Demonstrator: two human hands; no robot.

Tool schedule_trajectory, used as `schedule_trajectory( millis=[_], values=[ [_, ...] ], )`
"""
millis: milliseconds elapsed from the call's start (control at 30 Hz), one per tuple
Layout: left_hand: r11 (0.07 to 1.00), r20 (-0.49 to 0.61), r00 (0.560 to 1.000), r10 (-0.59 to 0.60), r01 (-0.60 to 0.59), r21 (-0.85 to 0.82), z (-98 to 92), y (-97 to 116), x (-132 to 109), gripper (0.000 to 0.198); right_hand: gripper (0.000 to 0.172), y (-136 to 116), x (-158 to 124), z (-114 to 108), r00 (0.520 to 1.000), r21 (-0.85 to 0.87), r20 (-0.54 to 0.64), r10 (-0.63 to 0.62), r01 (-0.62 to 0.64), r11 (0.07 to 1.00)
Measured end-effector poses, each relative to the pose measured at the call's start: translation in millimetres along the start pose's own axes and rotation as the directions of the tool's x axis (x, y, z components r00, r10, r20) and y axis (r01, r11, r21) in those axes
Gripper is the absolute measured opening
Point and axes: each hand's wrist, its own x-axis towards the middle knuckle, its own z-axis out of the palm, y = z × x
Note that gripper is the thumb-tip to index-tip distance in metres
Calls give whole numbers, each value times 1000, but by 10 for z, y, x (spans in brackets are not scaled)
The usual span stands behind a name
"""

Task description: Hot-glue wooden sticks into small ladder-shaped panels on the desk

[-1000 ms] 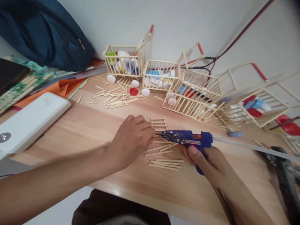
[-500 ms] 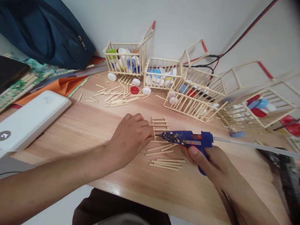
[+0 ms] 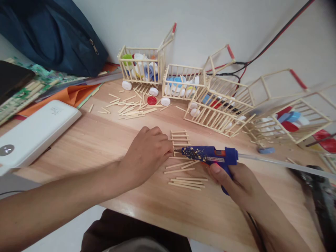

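Note:
My right hand [image 3: 243, 182] is wrapped round a blue glue gun [image 3: 202, 153], its barrel pointing left. A clear glue stick [image 3: 275, 163] sticks out of the gun's back end. The metal nozzle meets the lower left of a small ladder-shaped stick frame [image 3: 180, 136] lying flat on the table. At that same left edge my left hand [image 3: 148, 155] is closed, fingertips pinched on the frame; the fingertips are partly hidden. Just below the frame lie several loose wooden sticks [image 3: 187, 183], cut to similar lengths.
Behind stand little stick-built shopping carts [image 3: 141, 66] filled with bottle caps, along the wall. Short stick offcuts [image 3: 133, 109] and a red cap [image 3: 151, 100] lie before them. To the left are a white power bank [image 3: 39, 133] and a dark blue bag [image 3: 55, 38].
Both hands, the glue gun and the stick frame hold nearly the same positions. The whole view has shifted very slightly.

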Motion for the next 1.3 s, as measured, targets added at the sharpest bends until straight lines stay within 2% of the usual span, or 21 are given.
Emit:
schedule_trajectory(
  millis=[433, 733, 1033, 1167, 1300],
  values=[
    [1000, -22, 1000, 9, -9, -1, 2, -16, 6, 14, 46, 35, -12, 13, 1000, 30, -26, -8, 8, 1000],
    [1000, -2, 1000, -19, 19, -24, -2, -28, 11, 12, 49, 21, -42, 9, 995, 198, 46, 84, -92, 976],
    [992, 33, 998, -60, 63, -113, -54, -41, 37, 7, 49, 35, -41, 5, 997, 242, 62, 35, -49, 969],
    [989, -45, 998, -53, 46, -138, -46, -35, 15, 8, 48, 7, -43, 27, 1000, 183, -16, 26, -22, 983],
    [993, -167, 985, 53, -70, -99, -13, -6, -16, 10, 48, -29, -35, 42, 999, 182, -31, 26, -20, 983]
  ],
)
